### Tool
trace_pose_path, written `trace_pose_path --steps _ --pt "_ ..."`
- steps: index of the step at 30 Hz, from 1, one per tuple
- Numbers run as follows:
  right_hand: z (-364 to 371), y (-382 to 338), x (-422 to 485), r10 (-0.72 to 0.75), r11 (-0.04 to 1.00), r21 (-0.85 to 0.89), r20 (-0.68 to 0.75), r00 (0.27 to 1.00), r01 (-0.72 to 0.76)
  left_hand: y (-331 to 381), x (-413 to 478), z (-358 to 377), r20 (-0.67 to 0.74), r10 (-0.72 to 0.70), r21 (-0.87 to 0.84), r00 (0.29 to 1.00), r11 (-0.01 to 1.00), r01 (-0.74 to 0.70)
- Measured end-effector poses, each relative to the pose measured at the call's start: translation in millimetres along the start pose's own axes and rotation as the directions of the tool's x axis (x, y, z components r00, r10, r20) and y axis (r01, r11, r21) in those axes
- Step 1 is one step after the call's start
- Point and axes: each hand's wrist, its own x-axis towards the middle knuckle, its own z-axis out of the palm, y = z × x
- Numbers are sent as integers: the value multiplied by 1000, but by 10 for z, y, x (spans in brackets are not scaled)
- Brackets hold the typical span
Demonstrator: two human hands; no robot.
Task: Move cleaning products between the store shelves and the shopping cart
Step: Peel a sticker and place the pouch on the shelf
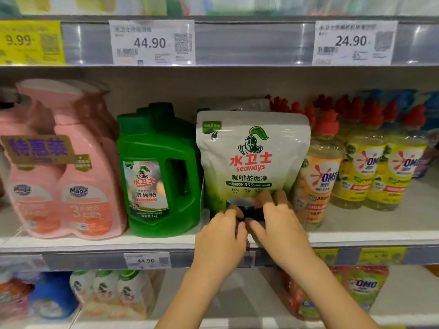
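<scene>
A white and green Seaways pouch (251, 157) stood upright at the front of the middle shelf (142, 241), and everything else is placed from it. Both hands reached up to its lower edge. The left hand (219, 236) met the pouch at its bottom left, fingers curled onto the dark lower panel of the pack. The right hand (279, 224) covered the bottom right corner, its fingertips (267, 198) pressed on the front face just below the printed lines of text. The two hands nearly touched each other under the pouch's centre, and together they gripped the pack by its base while it rested on the shelf or just above it; which of the two could not be told.

Just left of the pouch stood a green jug (159, 172) with a handle and a Seaways label. Further left of the pouch were pink bottles (71, 167) bundled as a pack. Just right of the pouch, touching or nearly touching its side, was a row of yellow OMO bottles (363, 162) with red caps. Above the pouch ran a shelf rail with a price tag (152, 42) reading 44.90, and another tag (354, 42) up to the right reading 24.90. Below the pouch, under the hands, the lower shelf held more packs, blurred.
</scene>
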Motion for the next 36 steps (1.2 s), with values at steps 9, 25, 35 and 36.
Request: trace_pose_path --steps 9,25,35,36 --pt "107 7 505 51 996 71 39 998 -54 168 347 79 -115 -77 -270 990 962 44" --pt "229 163 670 -7 948 318 14 1000 2 67 446 200 -23 -139 -333 990 935 123" --pt "-39 130 48 77 642 766 -100 992 28 63 352 111 -211 5 -417 977 904 -94" --pt "-103 123 3 82 572 819 -107 991 41 94 314 61 -242 7 -453 970 883 -120"
